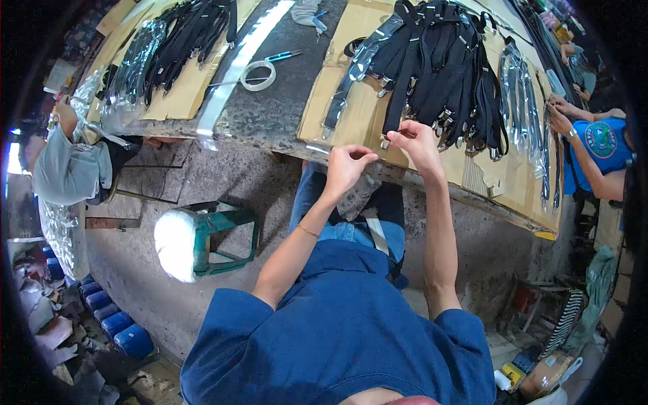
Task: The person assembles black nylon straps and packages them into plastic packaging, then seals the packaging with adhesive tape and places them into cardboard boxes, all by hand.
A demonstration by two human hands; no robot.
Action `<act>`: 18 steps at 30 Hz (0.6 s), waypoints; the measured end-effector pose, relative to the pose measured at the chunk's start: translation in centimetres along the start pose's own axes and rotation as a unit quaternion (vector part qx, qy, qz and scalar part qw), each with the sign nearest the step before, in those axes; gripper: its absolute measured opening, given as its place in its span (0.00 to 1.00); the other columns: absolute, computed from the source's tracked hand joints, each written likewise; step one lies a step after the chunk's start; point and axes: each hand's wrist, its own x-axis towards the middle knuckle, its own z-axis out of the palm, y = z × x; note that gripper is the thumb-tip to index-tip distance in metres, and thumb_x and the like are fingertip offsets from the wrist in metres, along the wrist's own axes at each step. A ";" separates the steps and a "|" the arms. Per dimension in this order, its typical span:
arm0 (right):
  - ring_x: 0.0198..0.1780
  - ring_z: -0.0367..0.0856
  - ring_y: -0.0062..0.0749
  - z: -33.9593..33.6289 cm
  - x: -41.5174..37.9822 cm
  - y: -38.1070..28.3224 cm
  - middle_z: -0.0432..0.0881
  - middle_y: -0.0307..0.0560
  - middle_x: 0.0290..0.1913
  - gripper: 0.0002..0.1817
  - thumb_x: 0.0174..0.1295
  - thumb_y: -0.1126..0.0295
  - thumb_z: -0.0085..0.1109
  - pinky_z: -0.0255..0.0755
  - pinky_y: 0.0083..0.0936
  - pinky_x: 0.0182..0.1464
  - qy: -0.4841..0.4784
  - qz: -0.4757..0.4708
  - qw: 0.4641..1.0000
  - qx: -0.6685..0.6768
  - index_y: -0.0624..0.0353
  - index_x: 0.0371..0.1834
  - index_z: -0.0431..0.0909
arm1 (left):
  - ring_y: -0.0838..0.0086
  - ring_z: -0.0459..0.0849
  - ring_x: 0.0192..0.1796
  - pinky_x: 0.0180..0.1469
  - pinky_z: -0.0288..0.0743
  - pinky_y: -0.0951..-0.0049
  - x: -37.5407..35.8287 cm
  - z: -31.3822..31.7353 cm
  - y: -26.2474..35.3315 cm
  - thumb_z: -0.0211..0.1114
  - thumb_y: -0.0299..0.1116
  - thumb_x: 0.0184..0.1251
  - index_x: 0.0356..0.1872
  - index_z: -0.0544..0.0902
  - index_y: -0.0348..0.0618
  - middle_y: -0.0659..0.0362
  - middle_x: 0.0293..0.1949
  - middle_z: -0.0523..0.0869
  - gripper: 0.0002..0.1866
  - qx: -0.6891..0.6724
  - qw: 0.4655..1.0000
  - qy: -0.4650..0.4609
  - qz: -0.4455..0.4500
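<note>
A pile of black straps with metal clips (439, 74) lies on cardboard (364, 111) at the table's near edge. My right hand (416, 145) is at the pile's front, its thumb and fingers pinched on the clip end of one black strap (397, 111). To the left of it, my left hand (349, 169) hovers by the table edge with thumb and forefinger brought together; whatever is between them is too small to make out. A strap in clear plastic (351, 81) rests left of the pile, and more bagged straps (518, 94) lie to its right.
A tape roll (258, 75) and a blue cutter (283, 55) lie on the dark tabletop (270, 111). More straps (196, 44) are at the left. A stool (223, 236) stands below the table. Persons work at left (71, 165) and right (597, 145).
</note>
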 end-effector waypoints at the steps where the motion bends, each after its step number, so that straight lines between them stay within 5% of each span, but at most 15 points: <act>1: 0.32 0.77 0.17 0.1 0.0 0.0 0.82 0.38 0.30 0.07 0.54 0.75 0.68 0.70 0.17 0.36 -0.003 -0.005 1.000 0.008 0.64 0.33 0.80 | 0.81 0.83 0.31 0.35 0.75 0.80 0.0 0.0 0.3 0.71 0.28 0.55 0.32 0.86 0.33 0.58 0.28 0.87 0.08 0.000 1.000 0.000 0.000; 10: 0.34 0.77 0.16 -0.2 0.3 0.2 0.82 0.38 0.33 0.06 0.54 0.76 0.66 0.72 0.16 0.40 -0.026 -0.008 0.999 0.041 0.63 0.34 0.80 | 0.79 0.83 0.32 0.37 0.76 0.80 0.9 0.1 0.1 0.68 0.28 0.59 0.36 0.85 0.31 0.57 0.30 0.87 0.09 -0.049 0.998 -0.029 -0.024; 16: 0.38 0.78 0.22 -0.3 0.4 0.1 0.81 0.42 0.36 0.25 0.49 0.78 0.70 0.73 0.20 0.43 -0.026 -0.017 0.998 0.061 0.67 0.51 0.72 | 0.77 0.84 0.33 0.36 0.78 0.79 1.5 1.0 0.7 0.63 0.28 0.65 0.41 0.83 0.29 0.55 0.32 0.87 0.10 -0.102 0.993 -0.047 -0.032; 18: 0.38 0.79 0.22 -0.6 0.6 -0.2 0.81 0.42 0.36 0.30 0.48 0.78 0.70 0.73 0.20 0.43 -0.021 -0.006 0.997 0.075 0.67 0.56 0.69 | 0.77 0.84 0.32 0.35 0.78 0.80 2.0 1.7 1.1 0.61 0.28 0.67 0.43 0.81 0.30 0.57 0.32 0.86 0.10 -0.214 0.975 -0.023 -0.053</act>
